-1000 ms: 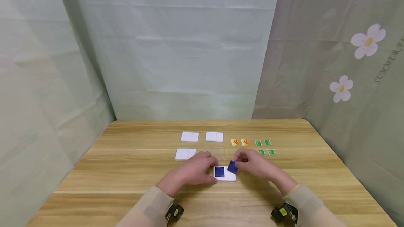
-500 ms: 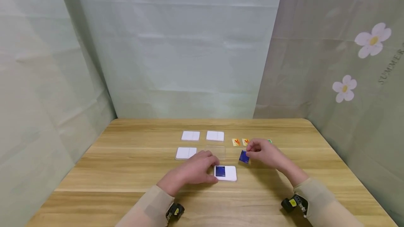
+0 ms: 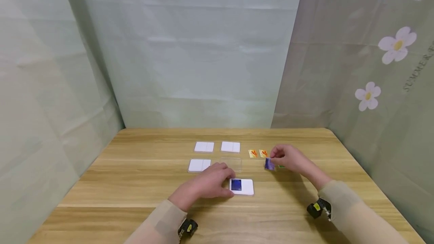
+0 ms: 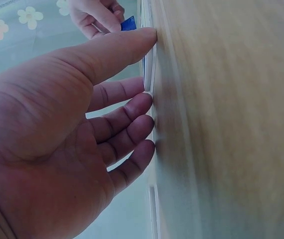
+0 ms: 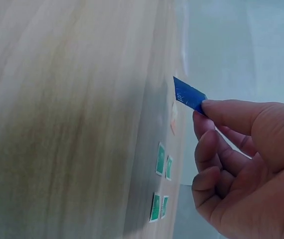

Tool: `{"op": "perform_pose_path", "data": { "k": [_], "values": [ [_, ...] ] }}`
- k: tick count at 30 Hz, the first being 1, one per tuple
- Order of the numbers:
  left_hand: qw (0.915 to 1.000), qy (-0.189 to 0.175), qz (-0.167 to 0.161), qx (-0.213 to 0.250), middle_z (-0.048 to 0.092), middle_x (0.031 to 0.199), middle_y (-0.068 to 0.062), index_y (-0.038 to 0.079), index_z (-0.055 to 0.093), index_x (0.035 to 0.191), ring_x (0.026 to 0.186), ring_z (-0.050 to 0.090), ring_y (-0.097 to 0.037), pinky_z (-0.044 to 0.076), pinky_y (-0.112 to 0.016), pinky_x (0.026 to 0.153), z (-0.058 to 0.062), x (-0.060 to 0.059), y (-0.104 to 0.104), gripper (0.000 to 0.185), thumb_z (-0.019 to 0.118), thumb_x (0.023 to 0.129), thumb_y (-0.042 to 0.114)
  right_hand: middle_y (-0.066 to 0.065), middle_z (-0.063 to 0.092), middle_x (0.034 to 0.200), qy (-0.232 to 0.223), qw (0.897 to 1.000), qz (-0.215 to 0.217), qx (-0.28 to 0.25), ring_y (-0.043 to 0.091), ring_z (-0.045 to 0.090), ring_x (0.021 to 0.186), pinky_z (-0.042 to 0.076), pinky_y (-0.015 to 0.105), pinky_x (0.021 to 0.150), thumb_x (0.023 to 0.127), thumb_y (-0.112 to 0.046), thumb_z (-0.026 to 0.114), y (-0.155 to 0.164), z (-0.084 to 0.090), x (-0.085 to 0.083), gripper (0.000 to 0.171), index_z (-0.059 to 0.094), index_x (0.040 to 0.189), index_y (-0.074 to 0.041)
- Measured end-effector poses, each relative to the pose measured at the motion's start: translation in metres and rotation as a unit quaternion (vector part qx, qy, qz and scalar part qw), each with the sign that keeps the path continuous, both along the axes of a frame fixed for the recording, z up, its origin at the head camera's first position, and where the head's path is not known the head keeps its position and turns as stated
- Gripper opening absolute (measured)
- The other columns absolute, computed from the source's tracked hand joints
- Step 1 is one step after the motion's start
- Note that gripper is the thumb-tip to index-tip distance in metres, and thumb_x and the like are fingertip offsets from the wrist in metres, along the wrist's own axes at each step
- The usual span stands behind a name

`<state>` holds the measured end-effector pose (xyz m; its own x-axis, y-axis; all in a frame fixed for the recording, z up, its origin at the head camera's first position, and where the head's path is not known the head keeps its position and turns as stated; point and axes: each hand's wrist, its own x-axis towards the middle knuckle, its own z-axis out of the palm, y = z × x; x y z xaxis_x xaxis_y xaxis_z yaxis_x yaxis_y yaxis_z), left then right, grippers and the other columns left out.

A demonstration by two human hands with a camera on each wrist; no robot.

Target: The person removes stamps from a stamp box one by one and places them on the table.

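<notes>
My right hand (image 3: pixel 286 157) pinches a small blue card (image 3: pixel 269 164) between thumb and fingers, just above the table near the orange and green cards. In the right wrist view the same blue card (image 5: pixel 188 94) sticks out from the fingertips (image 5: pixel 209 110). My left hand (image 3: pixel 210 182) rests with straight fingers against the left edge of a white case (image 3: pixel 245 187) holding another blue card (image 3: pixel 236 184). In the left wrist view my left hand (image 4: pixel 147 89) touches the case's edge (image 4: pixel 147 64).
Three white cases (image 3: pixel 204 147) (image 3: pixel 230 147) (image 3: pixel 199 165) and a clear lid (image 3: pixel 231 163) lie beyond my left hand. Two orange cards (image 3: pixel 257 153) sit beside my right hand, and green cards (image 5: pixel 162 174) lie on the wooden table (image 3: pixel 135 183). Curtains close in on three sides.
My right hand has carried the loose blue card away from the white case, back and to the right toward the orange and green cards. The left hand stayed on the case.
</notes>
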<state>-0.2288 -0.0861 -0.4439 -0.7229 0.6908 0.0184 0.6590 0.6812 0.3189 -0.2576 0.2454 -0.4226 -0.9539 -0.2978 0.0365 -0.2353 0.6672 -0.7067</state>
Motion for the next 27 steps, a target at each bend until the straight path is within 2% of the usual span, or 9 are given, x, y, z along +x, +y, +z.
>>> {"op": "perform_pose_path", "data": {
  "k": [11,19,27],
  "values": [
    [1.0000,-0.005,0.006,0.000,0.068,0.128,0.002,0.013,0.075,0.133,0.117,0.059,-0.015,0.051,-0.035,0.107,0.000,0.002,0.000,0.052,0.093,0.091,0.038,0.003,0.071,0.091,0.009,1.000,0.004,0.023,0.017,0.060,0.081,0.050,0.031,0.067,0.100,-0.004,0.079,-0.006,-0.012,-0.012,0.007,0.072,0.099,-0.005],
    [0.9999,-0.007,0.007,0.000,0.068,0.129,0.002,0.013,0.075,0.134,0.118,0.059,-0.015,0.051,-0.035,0.107,0.000,0.002,-0.001,0.052,0.092,0.091,0.039,0.000,0.070,0.090,0.024,0.998,-0.007,0.062,0.016,0.059,0.082,0.050,0.036,0.075,0.099,-0.004,0.081,-0.012,-0.017,-0.017,0.010,0.073,0.095,-0.009],
    [1.0000,-0.006,0.003,0.000,0.068,0.129,0.003,0.013,0.075,0.134,0.119,0.060,-0.015,0.050,-0.034,0.108,-0.001,0.001,0.000,0.053,0.092,0.091,0.039,-0.002,0.068,0.088,0.035,0.994,-0.011,0.102,0.015,0.058,0.080,0.050,0.036,0.077,0.099,-0.008,0.082,-0.013,-0.018,-0.017,0.013,0.072,0.092,-0.011]
  ]
}}
